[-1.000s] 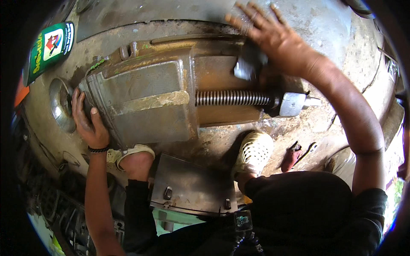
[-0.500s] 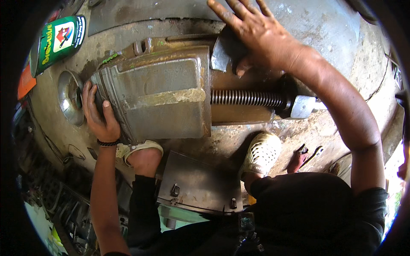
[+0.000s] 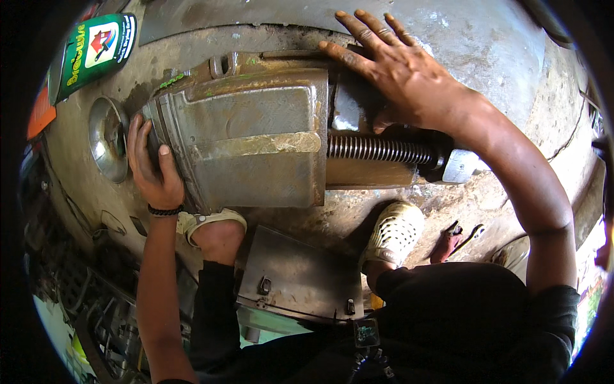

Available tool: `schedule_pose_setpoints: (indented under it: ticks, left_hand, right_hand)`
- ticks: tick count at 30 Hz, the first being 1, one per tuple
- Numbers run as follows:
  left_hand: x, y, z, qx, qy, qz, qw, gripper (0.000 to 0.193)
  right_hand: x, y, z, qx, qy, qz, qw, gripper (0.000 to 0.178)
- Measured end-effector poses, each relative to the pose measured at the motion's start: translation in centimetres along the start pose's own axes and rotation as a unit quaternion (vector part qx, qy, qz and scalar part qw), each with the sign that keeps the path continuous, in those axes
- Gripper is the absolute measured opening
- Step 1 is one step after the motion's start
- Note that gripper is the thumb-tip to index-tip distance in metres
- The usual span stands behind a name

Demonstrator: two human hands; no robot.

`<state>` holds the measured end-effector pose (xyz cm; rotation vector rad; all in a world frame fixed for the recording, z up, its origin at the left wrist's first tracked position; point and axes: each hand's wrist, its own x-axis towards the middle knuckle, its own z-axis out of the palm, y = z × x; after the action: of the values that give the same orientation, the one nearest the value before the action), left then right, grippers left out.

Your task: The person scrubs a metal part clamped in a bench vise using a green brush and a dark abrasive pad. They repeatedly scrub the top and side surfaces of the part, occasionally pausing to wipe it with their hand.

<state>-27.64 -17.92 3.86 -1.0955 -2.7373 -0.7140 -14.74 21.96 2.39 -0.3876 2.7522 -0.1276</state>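
A large grey-brown metal vise (image 3: 256, 115) lies sideways before me, its steel screw (image 3: 384, 150) exposed on the right. My left hand (image 3: 153, 160) rests against the vise's left end, thumb and fingers apart, gripping nothing. With fingers spread, my right hand (image 3: 400, 80) lies over the vise beyond the screw. Beneath its palm and thumb is a dark, thin sheet, like sandpaper, with a shiny pale corner (image 3: 347, 112) showing. The palm hides most of that sheet. At the screw's right end sits a silvery block (image 3: 458, 166).
A shallow metal bowl (image 3: 107, 141) stands left of the vise, below a green tin (image 3: 96, 54). My shoes (image 3: 396, 233) flank a metal box lid (image 3: 300, 269) on the near side. Red-handled pliers (image 3: 448, 243) lie on the floor at right.
My right hand and the dark sheet under it have slid a little nearer and to the right. My left hand stays at the vise's end. The whole view has shifted slightly.
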Motion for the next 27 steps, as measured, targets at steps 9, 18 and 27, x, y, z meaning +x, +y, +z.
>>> schedule_pose_setpoints:
  ticks: [9, 18, 27]
  left_hand:
    - [0.1, 0.1, 0.0, 0.014, 0.003, 0.006, 1.000, 0.041]
    - [0.1, -0.2, 0.0, 0.006, 0.012, 0.021, 1.000, 0.039]
    - [-0.1, -0.5, -0.1, 0.012, 0.014, 0.008, 1.000, 0.040]
  right_hand:
    - [-0.2, 4.0, -1.4, 0.043, 0.033, -0.010, 0.998, 0.052]
    - [-2.5, 4.7, -0.5, 0.044, -0.064, 0.110, 0.991, 0.057]
    - [-1.5, 4.0, -0.5, 0.109, -0.040, -0.094, 0.989, 0.077]
